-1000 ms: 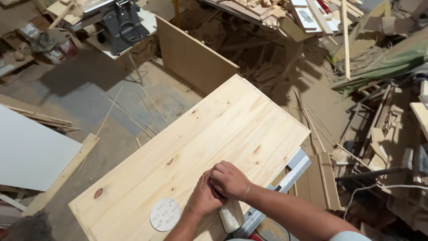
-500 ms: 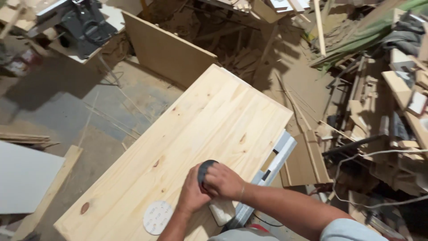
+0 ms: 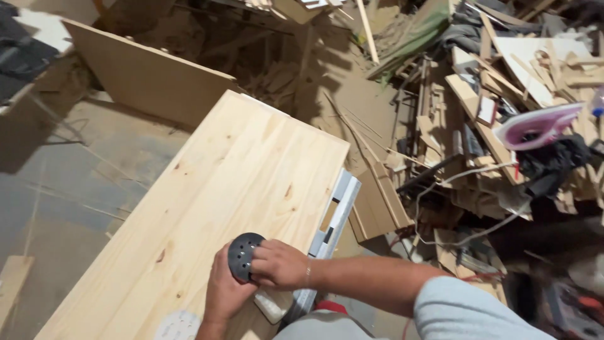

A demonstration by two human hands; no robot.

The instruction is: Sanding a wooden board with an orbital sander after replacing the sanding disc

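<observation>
Black round sanding pad (image 3: 242,255) with holes faces up near the pale pine board's (image 3: 233,176) close edge; we grip it with our left hand (image 3: 223,291) beneath and right hand (image 3: 279,264) fingers curled over. White sanding disc (image 3: 176,327) lies unattached beside.

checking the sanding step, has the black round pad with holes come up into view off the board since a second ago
Yes. The black pad was hidden under both hands before; now it is tilted up, holed face showing, above the pine board, gripped by the left hand and right hand.

Black perforated round sanding pad (image 3: 243,255), tilted up
</observation>
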